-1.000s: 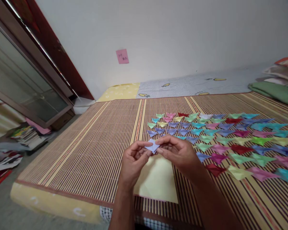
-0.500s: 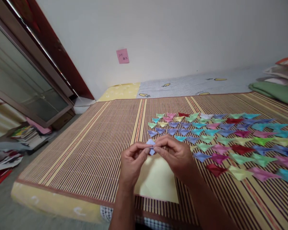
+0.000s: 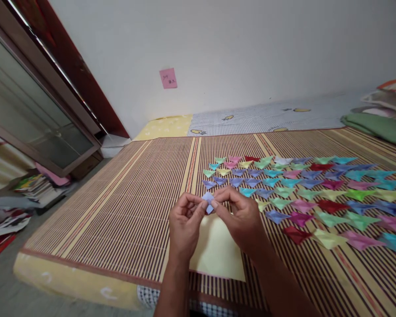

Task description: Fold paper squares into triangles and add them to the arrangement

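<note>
Both of my hands meet over the striped mat point(image 3: 119, 207) and pinch one small pale purple folded paper point(image 3: 208, 202). My left hand point(image 3: 185, 226) grips its left side with thumb and fingertips. My right hand point(image 3: 239, 215) grips its right side, fingers curled. Most of the paper is hidden between the fingertips. Under my hands lies a pale yellow sheet of paper point(image 3: 218, 253). To the right, several folded paper pieces in many colours point(image 3: 303, 193) lie in rows on the mat.
A pink note point(image 3: 168, 78) is stuck on the white wall. A glass-fronted cabinet point(image 3: 29, 114) stands at the left, with piled books and papers point(image 3: 29, 189) on the floor. Folded green bedding point(image 3: 379, 125) lies at the far right.
The purple paper has been folded smaller and is now pinched tighter between my fingertips. Both hands have drawn slightly closer together and nearer to me.
</note>
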`<state>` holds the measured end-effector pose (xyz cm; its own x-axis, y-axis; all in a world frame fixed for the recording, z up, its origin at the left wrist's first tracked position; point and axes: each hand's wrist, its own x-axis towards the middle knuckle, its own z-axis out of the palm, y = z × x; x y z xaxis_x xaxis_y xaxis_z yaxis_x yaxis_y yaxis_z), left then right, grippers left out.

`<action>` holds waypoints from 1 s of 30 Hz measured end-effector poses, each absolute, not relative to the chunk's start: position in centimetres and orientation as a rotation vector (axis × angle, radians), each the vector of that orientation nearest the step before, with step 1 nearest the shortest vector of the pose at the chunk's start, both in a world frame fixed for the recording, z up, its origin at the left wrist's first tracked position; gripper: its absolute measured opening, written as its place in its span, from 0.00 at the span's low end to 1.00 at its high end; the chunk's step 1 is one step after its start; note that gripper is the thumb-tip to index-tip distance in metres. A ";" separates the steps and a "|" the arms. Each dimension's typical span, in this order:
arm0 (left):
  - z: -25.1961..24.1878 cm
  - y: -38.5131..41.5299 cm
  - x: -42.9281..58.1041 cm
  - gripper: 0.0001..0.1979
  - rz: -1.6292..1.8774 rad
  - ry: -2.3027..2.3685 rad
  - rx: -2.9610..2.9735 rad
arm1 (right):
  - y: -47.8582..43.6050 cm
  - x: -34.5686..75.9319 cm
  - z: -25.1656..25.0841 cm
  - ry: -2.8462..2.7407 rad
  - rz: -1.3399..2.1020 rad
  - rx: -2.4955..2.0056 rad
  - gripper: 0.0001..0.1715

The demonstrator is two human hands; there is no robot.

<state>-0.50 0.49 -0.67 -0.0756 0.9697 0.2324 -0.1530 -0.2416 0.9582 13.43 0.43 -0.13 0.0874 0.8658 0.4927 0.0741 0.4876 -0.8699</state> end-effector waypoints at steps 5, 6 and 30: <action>-0.5 0.4 -0.3 0.10 1.506 1.023 1.233 | 0.4 13.2 -0.3 -1.343 0.730 -0.940 0.09; -0.5 0.4 -0.3 0.10 1.504 1.024 1.231 | 0.5 13.2 -0.4 -1.339 0.729 -0.947 0.09; -1.2 0.7 -0.2 0.13 1.421 1.037 1.160 | 1.3 14.4 -1.1 -1.412 0.989 -1.088 0.11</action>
<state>-0.25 0.74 -1.17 -0.0529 0.9890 0.1379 -0.1706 -0.1450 0.9746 14.39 1.27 -1.10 -0.0371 0.9694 0.2425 0.1036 0.2451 -0.9639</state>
